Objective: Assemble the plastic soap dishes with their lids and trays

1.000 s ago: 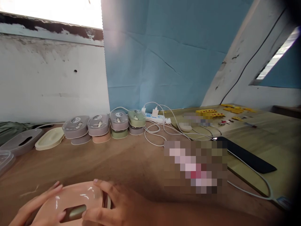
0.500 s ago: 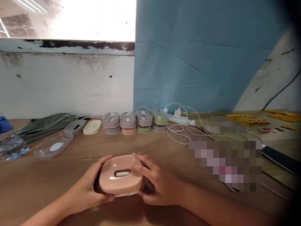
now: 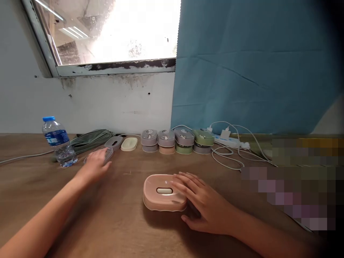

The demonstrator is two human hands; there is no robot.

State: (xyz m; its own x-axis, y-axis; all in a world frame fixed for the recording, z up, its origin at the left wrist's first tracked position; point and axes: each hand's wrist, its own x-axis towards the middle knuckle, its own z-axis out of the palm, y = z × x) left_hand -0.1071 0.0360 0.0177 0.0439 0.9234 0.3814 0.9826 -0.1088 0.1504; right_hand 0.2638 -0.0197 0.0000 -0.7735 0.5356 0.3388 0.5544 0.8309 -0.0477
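Observation:
A pink soap box with a slot in its top, where a pale piece shows, sits on the table in front of me. My right hand is at its right end, fingers stretched over the top edge and thumb apart, not wrapped round it. Farther left, my left hand is over a clear plastic lid, partly hiding it. Its fingers are stretched out and slightly blurred; whether they touch the lid I cannot tell. Just behind lie a grey slotted piece and a cream tray.
Stacked grey, pink and green soap boxes line the back by the wall. A water bottle and a green pouch are at left. White cables and a power strip lie at right, beside a blurred-out area.
My left hand has let go of the pink soap box and moved left and away to the clear lid. My right hand has loosened at the box. The view has swung left.

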